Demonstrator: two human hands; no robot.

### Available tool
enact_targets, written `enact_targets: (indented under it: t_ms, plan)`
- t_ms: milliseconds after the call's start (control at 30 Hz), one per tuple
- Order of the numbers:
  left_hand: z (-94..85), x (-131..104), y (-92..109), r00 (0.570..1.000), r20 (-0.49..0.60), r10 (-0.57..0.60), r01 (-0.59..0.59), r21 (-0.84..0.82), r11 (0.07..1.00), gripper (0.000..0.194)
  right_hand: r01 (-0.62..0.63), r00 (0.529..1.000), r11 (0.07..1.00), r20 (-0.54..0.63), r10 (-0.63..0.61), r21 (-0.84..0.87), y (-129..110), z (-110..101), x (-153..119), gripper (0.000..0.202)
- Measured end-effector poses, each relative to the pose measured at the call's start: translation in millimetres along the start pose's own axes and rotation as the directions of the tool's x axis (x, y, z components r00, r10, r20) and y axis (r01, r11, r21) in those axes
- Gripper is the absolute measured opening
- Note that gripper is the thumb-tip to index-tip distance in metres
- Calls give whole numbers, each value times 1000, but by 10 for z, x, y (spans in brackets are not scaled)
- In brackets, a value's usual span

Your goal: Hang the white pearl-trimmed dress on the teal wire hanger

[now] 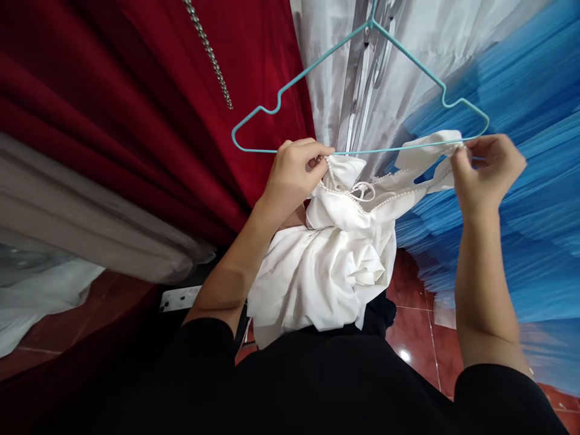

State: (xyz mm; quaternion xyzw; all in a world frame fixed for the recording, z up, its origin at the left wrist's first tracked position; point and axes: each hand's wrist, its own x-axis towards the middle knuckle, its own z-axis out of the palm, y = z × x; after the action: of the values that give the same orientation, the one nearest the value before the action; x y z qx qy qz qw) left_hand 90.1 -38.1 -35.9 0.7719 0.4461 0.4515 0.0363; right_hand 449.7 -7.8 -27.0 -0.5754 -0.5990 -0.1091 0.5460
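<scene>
Presently, left hand [294, 166] has fingers clamped on white pearl-trimmed garment [321, 266], at lower bar of turquoise hanger [371, 24]. Right hand [488, 172]: fingers clamped on garment's opposite side.

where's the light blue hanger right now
In the head view, the hanger is at the top, right of centre, its lower bar running past the left hand and right hand, above most of the white garment.

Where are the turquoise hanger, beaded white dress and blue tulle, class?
Turquoise hanger [371, 24]: head view, neck where arms meet.
Beaded white dress [324, 260]: head view, gathered fabric below the bodice.
Blue tulle [546, 223]: head view, middle layers.
</scene>
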Motion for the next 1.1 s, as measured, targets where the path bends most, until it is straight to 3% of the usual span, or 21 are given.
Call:
enact_targets:
  t_ms: [100,200,267,333,400,533,633,700,767,833,900,967,1000,1100]
  plan:
    - [108,5,-14,1000,-23,15,-15,-29,999,23,222,972,969,52,-228,109,-111,-22,-231,7]
    - [126,2,-8,999,-30,12,-13,-36,999,23,492,862,847,23,-506,204,-361,33,-316,7]
    - [98,-7,5,1000,-25,6,-6,-31,1000,24,551,814,796,51,-579,250,-536,128,-321,7]
    - [63,-15,13,1000,-23,-1,0,-22,1000,25,516,808,799,132,-574,310,-662,273,-334,9]
    - [41,-21,5,1000,-24,1,-2,-7,1000,25,421,840,847,213,-500,325,-713,445,-380,15]
    - [86,-79,-39,996,-51,71,-70,6,997,31,290,923,908,165,-349,302,-660,701,-489,31]
    - [162,-245,-56,969,-200,143,-140,29,990,30,301,936,895,79,-344,330,-610,736,-482,33]
    - [182,-420,-63,912,-339,232,-240,17,971,26,318,936,888,42,-351,331,-599,726,-443,36]
    - [158,-607,-96,891,-373,261,-295,-37,955,24,309,938,895,54,-343,322,-597,720,-409,40]
    - [99,-757,-190,940,-311,136,-182,-121,976,25,287,941,907,87,-328,309,-599,723,-394,40]
    - [31,-823,-364,955,-272,-120,63,-208,976,24,281,941,908,99,-324,310,-604,724,-395,36]
    - [-32,-781,-600,885,-332,-327,240,-276,931,20,292,937,901,95,-337,321,-618,711,-401,32]
    - [-65,-722,-724,840,-394,-374,272,-290,918,24,303,933,895,89,-349,327,-630,700,-403,29]
    - [-202,-451,-1013,720,-625,-300,208,-218,954,53,359,915,865,50,-401,350,-667,658,-403,19]
